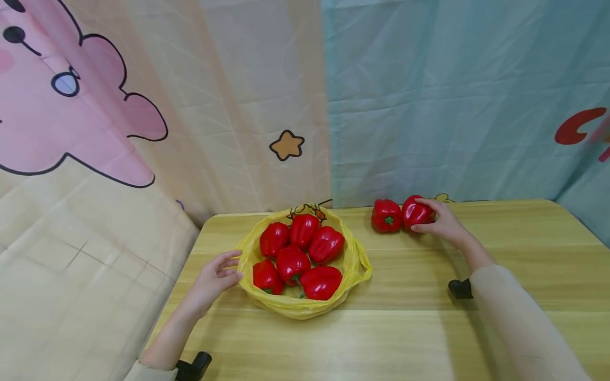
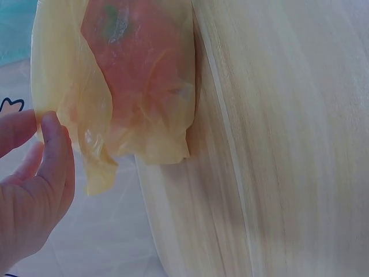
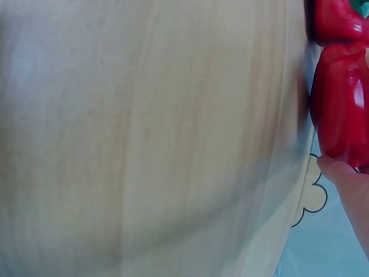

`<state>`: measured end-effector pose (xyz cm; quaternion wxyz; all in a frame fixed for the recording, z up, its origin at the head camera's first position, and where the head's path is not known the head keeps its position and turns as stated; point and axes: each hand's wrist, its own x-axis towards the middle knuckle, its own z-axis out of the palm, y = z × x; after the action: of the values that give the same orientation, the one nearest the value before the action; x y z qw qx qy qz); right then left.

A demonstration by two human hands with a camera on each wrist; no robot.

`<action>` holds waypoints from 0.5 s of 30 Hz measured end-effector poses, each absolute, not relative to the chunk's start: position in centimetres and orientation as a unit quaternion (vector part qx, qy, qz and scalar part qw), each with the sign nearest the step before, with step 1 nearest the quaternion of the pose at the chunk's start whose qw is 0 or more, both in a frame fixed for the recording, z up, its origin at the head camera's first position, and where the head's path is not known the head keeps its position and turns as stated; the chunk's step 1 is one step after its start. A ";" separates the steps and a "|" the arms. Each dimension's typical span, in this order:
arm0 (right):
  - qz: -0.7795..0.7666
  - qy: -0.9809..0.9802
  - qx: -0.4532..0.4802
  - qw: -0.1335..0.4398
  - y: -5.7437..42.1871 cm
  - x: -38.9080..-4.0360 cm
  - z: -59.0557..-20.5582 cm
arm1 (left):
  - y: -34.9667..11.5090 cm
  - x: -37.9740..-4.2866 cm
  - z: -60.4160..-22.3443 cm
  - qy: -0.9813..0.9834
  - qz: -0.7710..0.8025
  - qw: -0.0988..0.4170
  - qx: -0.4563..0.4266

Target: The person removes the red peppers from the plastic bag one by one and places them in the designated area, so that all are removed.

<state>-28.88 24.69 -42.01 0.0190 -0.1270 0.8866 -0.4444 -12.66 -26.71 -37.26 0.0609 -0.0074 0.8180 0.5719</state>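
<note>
Only in the head view: both hands together, plus the open mouth of a thin yellow translucent plastic bag (image 1: 297, 310), with six glossy red bell peppers (image 1: 292, 262) inside. Only in the left wrist view: the bag's outer side, with red and a patch of green showing through, and a loose flap hanging down; also, close up, the left hand (image 1: 214, 278) pinching the rim between thumb and finger.

On the right, near the far edge of the pale wood-grain counter (image 1: 405, 333): a shiny red bell pepper (image 1: 417, 210), pinched in the right hand (image 1: 443, 225) between thumb and fingers. Just beside it, towards the bag, a red bell pepper with a green stem (image 1: 387, 216). In the right wrist view: both again, partly cut off by the frame.

Close behind, a pale blue printed fabric backdrop (image 1: 429, 106). For moving, bare wood between bag and pair, and a broad stretch in front.
</note>
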 end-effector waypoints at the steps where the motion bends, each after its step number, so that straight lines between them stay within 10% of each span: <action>1: -0.443 0.887 -0.127 0.018 24.7 -28.9 -42.0 | -26.7 -12.6 -37.2 0.818 0.572 0.061 -0.008; 15: -0.442 0.887 -0.131 0.022 25.3 -28.7 -41.4 | -26.8 -12.7 -37.2 0.817 0.573 0.063 -0.007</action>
<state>-28.74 25.27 -41.42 0.0222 -0.1309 0.8870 -0.4422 -12.70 -26.76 -37.23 0.0626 -0.0071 0.8174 0.5727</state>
